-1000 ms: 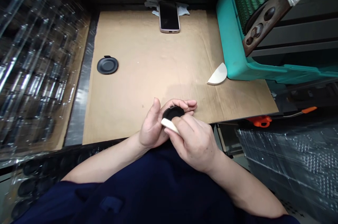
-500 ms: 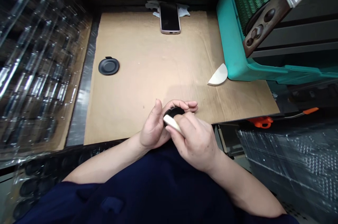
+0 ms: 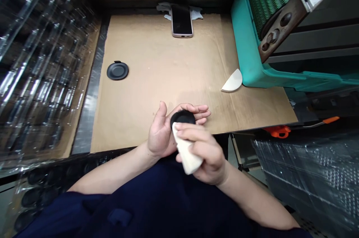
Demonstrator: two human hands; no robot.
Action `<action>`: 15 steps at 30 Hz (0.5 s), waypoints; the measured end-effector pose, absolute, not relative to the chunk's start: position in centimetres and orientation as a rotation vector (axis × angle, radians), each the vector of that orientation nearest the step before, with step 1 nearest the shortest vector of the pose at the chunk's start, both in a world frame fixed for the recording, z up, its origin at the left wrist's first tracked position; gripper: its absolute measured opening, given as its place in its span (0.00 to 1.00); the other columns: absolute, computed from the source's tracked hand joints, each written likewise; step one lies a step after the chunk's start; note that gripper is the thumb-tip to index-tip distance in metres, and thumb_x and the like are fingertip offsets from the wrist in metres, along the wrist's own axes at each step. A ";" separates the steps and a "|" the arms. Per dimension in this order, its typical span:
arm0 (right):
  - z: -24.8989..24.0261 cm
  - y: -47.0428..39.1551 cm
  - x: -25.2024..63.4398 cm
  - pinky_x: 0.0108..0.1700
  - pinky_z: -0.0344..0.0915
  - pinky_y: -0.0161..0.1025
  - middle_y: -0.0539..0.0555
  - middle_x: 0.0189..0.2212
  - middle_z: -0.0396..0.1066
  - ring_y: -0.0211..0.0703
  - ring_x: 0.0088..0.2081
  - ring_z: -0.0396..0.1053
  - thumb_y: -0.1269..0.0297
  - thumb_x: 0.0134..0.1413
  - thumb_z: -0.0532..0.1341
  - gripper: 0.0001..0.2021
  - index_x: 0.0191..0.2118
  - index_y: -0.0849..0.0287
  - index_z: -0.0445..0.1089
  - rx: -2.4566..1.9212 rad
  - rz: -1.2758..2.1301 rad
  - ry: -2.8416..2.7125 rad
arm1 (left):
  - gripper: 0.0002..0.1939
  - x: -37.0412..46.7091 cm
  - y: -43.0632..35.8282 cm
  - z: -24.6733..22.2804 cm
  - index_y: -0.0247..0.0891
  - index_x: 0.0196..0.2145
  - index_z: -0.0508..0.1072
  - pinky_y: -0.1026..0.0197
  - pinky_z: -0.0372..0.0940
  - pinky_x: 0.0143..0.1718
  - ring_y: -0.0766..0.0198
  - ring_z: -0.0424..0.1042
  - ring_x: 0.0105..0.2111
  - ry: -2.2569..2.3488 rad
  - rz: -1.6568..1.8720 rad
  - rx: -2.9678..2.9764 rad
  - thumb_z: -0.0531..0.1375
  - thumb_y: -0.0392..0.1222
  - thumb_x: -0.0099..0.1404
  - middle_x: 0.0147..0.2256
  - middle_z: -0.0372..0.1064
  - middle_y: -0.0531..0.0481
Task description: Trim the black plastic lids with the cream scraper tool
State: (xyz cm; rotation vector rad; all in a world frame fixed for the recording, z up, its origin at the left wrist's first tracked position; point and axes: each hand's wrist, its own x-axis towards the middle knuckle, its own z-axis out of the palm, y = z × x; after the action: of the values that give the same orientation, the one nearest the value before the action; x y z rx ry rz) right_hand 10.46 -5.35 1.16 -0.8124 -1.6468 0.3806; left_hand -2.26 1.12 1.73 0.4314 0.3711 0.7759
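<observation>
A black round lid-like part (image 3: 183, 116) rests in my left hand (image 3: 161, 135), which is turned palm up with its thumb raised and fingers stretched under and beyond the part. My right hand (image 3: 209, 152) grips a cream-white wedge-shaped pad (image 3: 187, 154), perhaps felt or sponge. One end of that pad touches or hovers just over the near rim of the black part; which, I cannot tell. Another black round part with a small tab (image 3: 117, 70) lies on the cardboard to the left. A second white half-round pad (image 3: 232, 81) lies at the right, near a teal crate.
Cardboard (image 3: 157, 51) covers the worktop. A phone (image 3: 182, 21) leans on white cloth at the back. The teal crate (image 3: 246, 43) stands right, a metal bracket (image 3: 280, 28) above it. Clear plastic trays (image 3: 42, 62) are stacked left; more trays (image 3: 308, 170) and an orange-handled tool (image 3: 279, 130) are at right.
My right hand has turned over and drawn slightly nearer, so the pad's broad side now shows. More of the black part's face is visible in my left hand.
</observation>
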 end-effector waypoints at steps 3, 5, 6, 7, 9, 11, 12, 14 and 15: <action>-0.2 -5.5 10.4 0.64 0.67 0.54 0.62 0.57 0.71 0.53 0.66 0.63 0.73 0.67 0.53 0.13 0.54 0.61 0.65 -0.825 0.195 -2.006 | 0.39 -2.5 1.2 1.7 0.33 0.45 0.74 0.42 0.56 0.67 0.43 0.65 0.63 0.383 0.793 0.389 0.37 0.67 0.73 0.59 0.68 0.33; -0.5 -5.6 10.6 0.68 0.63 0.53 0.62 0.60 0.70 0.53 0.69 0.58 0.74 0.67 0.50 0.19 0.60 0.65 0.64 -0.910 0.085 -2.121 | 0.39 -2.6 1.3 1.6 0.33 0.45 0.74 0.43 0.57 0.67 0.42 0.65 0.63 0.376 0.792 0.383 0.38 0.68 0.72 0.59 0.68 0.32; -0.6 -5.7 10.7 0.69 0.61 0.54 0.62 0.61 0.69 0.53 0.70 0.56 0.74 0.67 0.49 0.21 0.62 0.66 0.63 -0.952 0.066 -2.142 | 0.39 -2.6 1.3 1.6 0.32 0.45 0.74 0.44 0.57 0.67 0.42 0.65 0.64 0.372 0.785 0.384 0.38 0.68 0.72 0.59 0.68 0.31; -0.6 -5.7 10.8 0.70 0.60 0.54 0.62 0.62 0.69 0.54 0.70 0.54 0.73 0.67 0.49 0.22 0.63 0.67 0.62 -0.983 0.060 -2.152 | 0.39 -2.6 1.3 1.5 0.32 0.45 0.74 0.44 0.56 0.67 0.41 0.65 0.64 0.371 0.782 0.384 0.39 0.68 0.72 0.59 0.67 0.31; -0.6 -5.8 10.7 0.70 0.58 0.54 0.61 0.64 0.66 0.54 0.71 0.53 0.71 0.67 0.49 0.22 0.64 0.67 0.62 -0.979 0.052 -2.179 | 0.38 -2.6 1.3 1.4 0.32 0.45 0.74 0.44 0.56 0.67 0.41 0.65 0.64 0.365 0.772 0.383 0.41 0.69 0.72 0.59 0.67 0.31; -0.6 -5.8 10.5 0.71 0.58 0.51 0.58 0.66 0.64 0.51 0.71 0.51 0.72 0.67 0.48 0.23 0.64 0.65 0.62 -0.909 0.043 -2.224 | 0.38 -2.6 1.4 1.3 0.32 0.44 0.74 0.45 0.58 0.66 0.41 0.65 0.63 0.351 0.759 0.382 0.43 0.70 0.70 0.59 0.67 0.31; -0.6 -5.8 10.5 0.71 0.58 0.50 0.57 0.66 0.64 0.50 0.72 0.51 0.73 0.67 0.48 0.23 0.65 0.65 0.61 -0.872 0.048 -2.245 | 0.38 -2.6 1.4 1.3 0.32 0.44 0.74 0.45 0.59 0.66 0.41 0.65 0.63 0.346 0.755 0.381 0.43 0.70 0.70 0.59 0.67 0.31; -0.5 -5.8 10.6 0.71 0.58 0.52 0.59 0.66 0.63 0.51 0.72 0.50 0.74 0.66 0.49 0.23 0.65 0.67 0.60 -0.851 0.095 -2.245 | 0.39 -2.6 1.3 1.4 0.32 0.45 0.74 0.44 0.58 0.66 0.41 0.65 0.63 0.346 0.740 0.377 0.41 0.71 0.70 0.60 0.67 0.31; -0.4 -5.7 10.6 0.71 0.57 0.54 0.60 0.66 0.63 0.52 0.72 0.50 0.74 0.66 0.50 0.23 0.65 0.67 0.60 -0.867 0.122 -2.230 | 0.40 -2.6 1.3 1.4 0.32 0.45 0.74 0.44 0.57 0.67 0.41 0.65 0.63 0.352 0.735 0.373 0.40 0.71 0.70 0.60 0.67 0.31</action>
State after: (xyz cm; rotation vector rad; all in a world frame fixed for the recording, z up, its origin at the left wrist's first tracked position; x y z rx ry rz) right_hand 10.65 -5.72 -0.44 -0.8667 -2.2298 0.1220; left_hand -2.61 1.30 1.44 0.3732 0.3519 0.7348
